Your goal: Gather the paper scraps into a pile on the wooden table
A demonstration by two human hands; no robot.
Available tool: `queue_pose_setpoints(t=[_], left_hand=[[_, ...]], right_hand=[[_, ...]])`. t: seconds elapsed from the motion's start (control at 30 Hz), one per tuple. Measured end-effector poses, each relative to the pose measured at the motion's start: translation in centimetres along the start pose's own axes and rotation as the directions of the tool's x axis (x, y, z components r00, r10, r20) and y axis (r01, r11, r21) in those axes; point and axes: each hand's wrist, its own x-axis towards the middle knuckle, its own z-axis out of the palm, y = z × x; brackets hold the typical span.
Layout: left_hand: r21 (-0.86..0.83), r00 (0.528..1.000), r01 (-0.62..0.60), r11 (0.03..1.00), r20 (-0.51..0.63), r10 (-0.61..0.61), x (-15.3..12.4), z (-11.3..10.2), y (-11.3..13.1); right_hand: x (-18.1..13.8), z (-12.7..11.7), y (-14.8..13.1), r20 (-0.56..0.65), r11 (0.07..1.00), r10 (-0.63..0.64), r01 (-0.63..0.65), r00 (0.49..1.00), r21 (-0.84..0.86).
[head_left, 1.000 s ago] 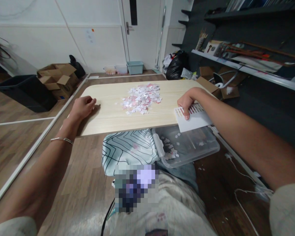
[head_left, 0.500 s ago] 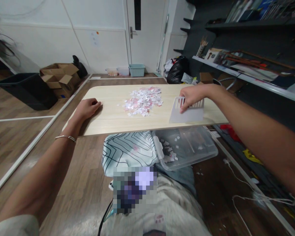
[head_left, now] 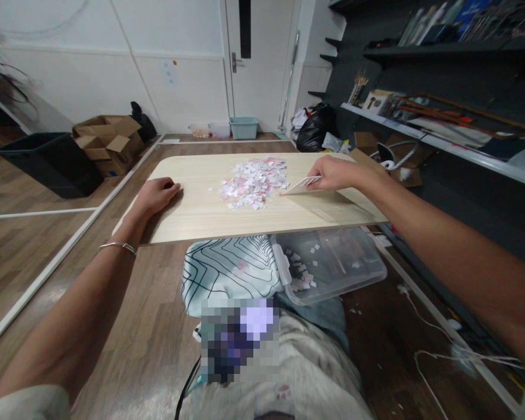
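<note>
A pile of small white and pink paper scraps [head_left: 254, 182] lies in the middle of a light wooden tabletop [head_left: 192, 210]. My right hand [head_left: 332, 173] is closed on a flat white scraper card [head_left: 301, 185], tilted with its edge down on the table just right of the pile. My left hand [head_left: 156, 193] rests loosely curled on the table's left part, holding nothing I can see. Below the table's near edge a clear plastic box [head_left: 332, 262] holds several paper scraps.
A patterned cushion [head_left: 230, 265] lies under the table beside the box. Cardboard boxes [head_left: 107, 143] and a black bin [head_left: 48, 160] stand at the left. Shelves with clutter [head_left: 441, 125] run along the right wall. White cables [head_left: 441, 344] trail on the floor.
My right hand has carried the scraper from the table's near right edge up and leftward to the pile, tipping it from flat to nearly edge-on. The left hand has stayed put.
</note>
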Motion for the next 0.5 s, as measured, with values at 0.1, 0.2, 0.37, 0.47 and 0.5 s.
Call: queue_pose_setpoints(t=[0.1, 0.2, 0.37, 0.47, 0.5], left_hand=[[-0.005, 1.000, 0.007, 1.000, 0.000, -0.007, 0.1, 0.1, -0.1], [-0.028, 1.000, 0.009, 1.000, 0.003, -0.009, 0.1, 0.1, -0.2], [-0.036, 1.000, -0.002, 0.999, -0.007, 0.002, 0.1, 0.2, -0.4], [-0.035, 1.000, 0.008, 0.999, -0.008, -0.008, 0.1, 0.2, -0.4], [-0.036, 1.000, 0.015, 0.999, -0.006, -0.015, 0.1, 0.2, -0.4]], right_hand=[[-0.6, -0.2, 1.4, 0.059, 0.998, -0.029, 0.027, 0.998, 0.050], [-0.9, -0.2, 2.7, 0.095, 0.992, -0.056, 0.045, 0.994, 0.117], [-0.5, -0.1, 3.0, 0.086, 0.999, -0.014, 0.009, 0.996, 0.052], [0.2, -0.4, 2.6, 0.089, 0.997, 0.042, -0.036, 0.995, -0.073], [0.4, -0.5, 2.5, 0.091, 0.993, 0.059, -0.049, 0.994, -0.108]])
